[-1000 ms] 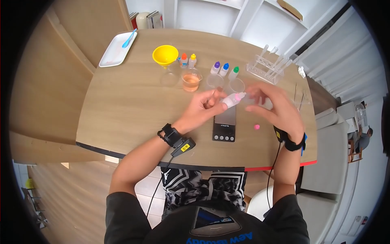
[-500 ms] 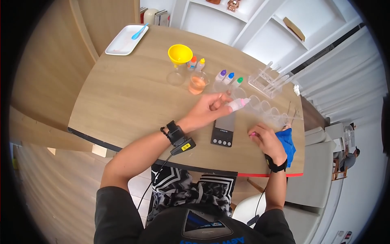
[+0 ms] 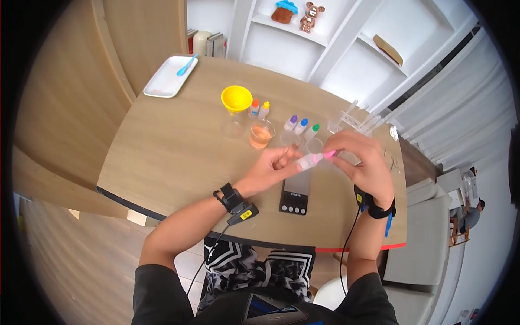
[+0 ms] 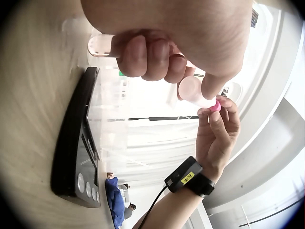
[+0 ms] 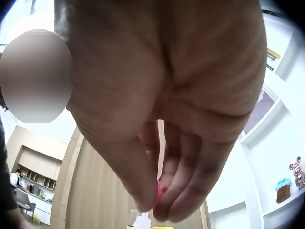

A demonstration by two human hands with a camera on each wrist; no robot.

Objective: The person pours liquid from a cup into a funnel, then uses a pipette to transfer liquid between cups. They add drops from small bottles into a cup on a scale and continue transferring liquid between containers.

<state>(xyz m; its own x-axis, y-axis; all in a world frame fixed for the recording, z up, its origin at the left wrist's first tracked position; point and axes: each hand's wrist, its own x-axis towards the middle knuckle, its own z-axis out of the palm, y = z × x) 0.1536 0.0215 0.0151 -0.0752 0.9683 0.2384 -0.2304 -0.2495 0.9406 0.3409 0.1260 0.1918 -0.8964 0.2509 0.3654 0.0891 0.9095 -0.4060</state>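
The left hand (image 3: pixel 269 169) grips a small clear bottle (image 3: pixel 306 162) with a pink collar between thumb and finger, tilted with its tip to the right. In the left wrist view, a clear rounded tube end (image 4: pixel 100 46) sticks out beside its curled fingers. The right hand (image 3: pixel 364 165) pinches a pink cap (image 3: pixel 329 155) at the bottle's tip; in the left wrist view the cap (image 4: pixel 216 106) meets the nozzle. Whether it is screwed down, I cannot tell. Below the bottle lies a black scale (image 3: pixel 294 201), partly covered by the left hand.
Behind the hands stand a cup of orange liquid (image 3: pixel 260 135), a yellow funnel (image 3: pixel 236 99), and small bottles with orange, yellow, purple, blue and green caps (image 3: pixel 315 128). A test tube rack (image 3: pixel 346 122) is at the back right, a white tray (image 3: pixel 162 84) at the back left.
The right hand went down to the pink cap on the table, picked it up and brought it up to the bottle's tip. The left hand still holds the bottle. The head view has shifted.
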